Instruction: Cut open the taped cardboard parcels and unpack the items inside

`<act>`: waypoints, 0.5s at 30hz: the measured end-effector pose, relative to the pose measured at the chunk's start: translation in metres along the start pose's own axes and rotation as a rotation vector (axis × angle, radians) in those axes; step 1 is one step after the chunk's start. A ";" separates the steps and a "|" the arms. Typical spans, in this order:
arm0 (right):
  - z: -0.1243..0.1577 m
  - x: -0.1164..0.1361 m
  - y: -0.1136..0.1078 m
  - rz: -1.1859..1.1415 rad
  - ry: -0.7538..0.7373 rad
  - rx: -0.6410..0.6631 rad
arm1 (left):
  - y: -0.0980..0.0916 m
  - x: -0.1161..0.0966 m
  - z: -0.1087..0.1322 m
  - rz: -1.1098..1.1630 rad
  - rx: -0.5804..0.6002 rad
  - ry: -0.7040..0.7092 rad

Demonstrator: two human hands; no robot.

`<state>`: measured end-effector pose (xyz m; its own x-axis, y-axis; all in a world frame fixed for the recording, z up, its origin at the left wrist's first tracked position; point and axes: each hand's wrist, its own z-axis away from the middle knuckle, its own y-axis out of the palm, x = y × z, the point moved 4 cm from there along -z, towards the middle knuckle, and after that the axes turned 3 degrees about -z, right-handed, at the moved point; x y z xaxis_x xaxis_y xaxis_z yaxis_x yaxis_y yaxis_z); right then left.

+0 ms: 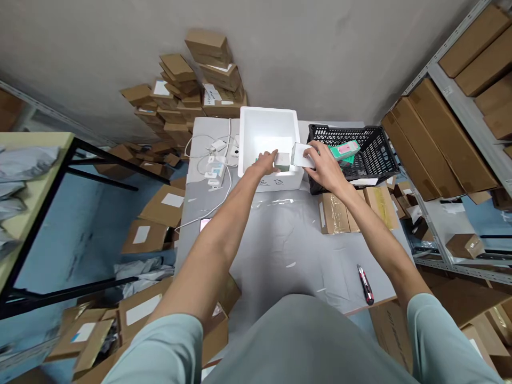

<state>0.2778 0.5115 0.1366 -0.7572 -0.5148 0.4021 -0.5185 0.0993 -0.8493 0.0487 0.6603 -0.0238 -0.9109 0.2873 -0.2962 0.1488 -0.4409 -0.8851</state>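
Observation:
A white foam box (248, 140) with dark handwriting on its front stands open at the back of the table. My left hand (264, 164) reaches over its front wall, thumb and forefinger closed on the edge of a small box (282, 160) with a pale top and greenish side. My right hand (323, 164) grips a white box (301, 155) above the foam box's right front corner. Beside it, a black plastic crate (374, 152) contains green-and-white boxes (346, 150), partly behind my right hand.
Taped cardboard boxes (335, 214) lie before the crate. A utility knife (365, 285) rests near the table's right front edge. Left of the foam box are a power strip (217, 172) and white cables. Cartons (222, 74) are stacked by the wall; shelves (460, 117) flank the right side.

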 end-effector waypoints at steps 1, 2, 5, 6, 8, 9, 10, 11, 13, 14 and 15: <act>-0.002 0.000 0.001 0.008 0.002 0.003 | -0.001 0.001 0.000 -0.002 0.025 -0.021; -0.004 0.000 0.002 0.013 0.006 0.004 | -0.002 0.002 0.000 0.014 0.050 -0.052; -0.008 0.000 0.006 0.020 0.020 0.010 | -0.005 0.001 0.002 0.025 0.096 -0.120; -0.008 0.001 0.008 0.023 0.023 0.013 | -0.005 -0.001 0.003 0.021 0.100 -0.130; -0.008 0.001 0.010 0.034 0.031 0.020 | -0.004 -0.005 0.003 0.028 0.085 -0.139; -0.008 0.001 0.011 0.042 0.035 0.022 | -0.003 -0.008 0.003 0.034 0.069 -0.147; -0.007 0.001 0.012 0.050 0.038 0.023 | -0.003 -0.009 0.003 0.038 0.051 -0.157; -0.007 0.001 0.013 0.057 0.042 0.024 | -0.002 -0.011 0.003 0.038 0.037 -0.167; -0.006 0.000 0.014 0.060 0.045 0.023 | -0.002 -0.011 0.004 0.029 0.026 -0.183; -0.007 0.000 0.014 0.057 0.045 0.022 | -0.002 -0.010 0.005 0.023 0.026 -0.185; -0.008 0.000 0.015 0.051 0.043 0.021 | -0.002 -0.009 0.006 0.018 0.025 -0.183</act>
<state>0.2674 0.5200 0.1268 -0.7991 -0.4720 0.3724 -0.4710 0.1064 -0.8757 0.0537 0.6534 -0.0170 -0.9634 0.1209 -0.2392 0.1576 -0.4663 -0.8705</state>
